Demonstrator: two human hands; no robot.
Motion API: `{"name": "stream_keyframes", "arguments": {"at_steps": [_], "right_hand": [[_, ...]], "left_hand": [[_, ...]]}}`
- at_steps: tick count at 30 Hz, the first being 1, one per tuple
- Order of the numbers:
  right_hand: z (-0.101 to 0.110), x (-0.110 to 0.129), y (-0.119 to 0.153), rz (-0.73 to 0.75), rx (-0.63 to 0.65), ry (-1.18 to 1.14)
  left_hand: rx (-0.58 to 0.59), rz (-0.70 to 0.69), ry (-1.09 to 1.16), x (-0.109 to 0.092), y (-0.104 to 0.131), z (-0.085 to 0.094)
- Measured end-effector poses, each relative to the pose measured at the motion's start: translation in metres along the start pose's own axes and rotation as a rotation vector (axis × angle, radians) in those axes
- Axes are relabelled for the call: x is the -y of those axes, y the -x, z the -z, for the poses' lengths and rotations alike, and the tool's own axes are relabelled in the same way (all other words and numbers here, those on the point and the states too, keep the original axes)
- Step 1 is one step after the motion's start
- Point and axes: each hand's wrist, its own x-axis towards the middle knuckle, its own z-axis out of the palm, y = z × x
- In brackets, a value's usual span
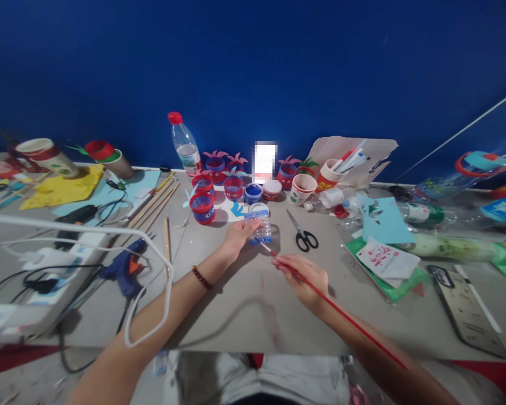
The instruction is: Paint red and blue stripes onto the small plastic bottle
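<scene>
My left hand [239,235] is closed round a cut piece of clear plastic bottle [265,226] with blue paint on its rims. In my right hand [306,277] is a long red paintbrush [341,308], pinched near its front end. The brush tip meets the lower blue rim of the bottle piece, or lies very close to it. Just beyond stand an open jar of blue paint [253,193] and a red-and-white jar [272,190]. Several painted red and blue cups [202,208] with eyes and paper leaves sit behind to the left.
Black-handled scissors [306,241] lie right of the bottle piece. A blue glue gun [129,267], a white power strip [63,287] and a white cable [168,270] are at left. A capped bottle [185,146] stands at the back; a phone [464,309] lies at right.
</scene>
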Motion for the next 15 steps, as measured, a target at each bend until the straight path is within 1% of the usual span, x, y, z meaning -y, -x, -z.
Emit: {"name": "stream_keyframes", "arguments": {"at_steps": [5, 9, 13, 15], "right_hand": [[-0.0006, 0.0015, -0.0025, -0.054, -0.009, -0.008], [-0.0009, 0.0016, -0.0049, -0.056, -0.068, 0.000], [-0.0012, -0.0018, -0.0047, -0.058, -0.086, 0.040], [-0.0013, -0.0041, -0.0041, -0.045, -0.092, 0.061]], "left_hand": [[0.000, 0.013, 0.015, -0.0005, -0.0006, 0.0009], [0.001, 0.035, 0.077, -0.0022, -0.0010, 0.0008], [0.024, 0.044, 0.136, -0.0056, 0.0002, -0.0002], [0.018, 0.055, 0.149, -0.0073, 0.0010, -0.0011]]}}
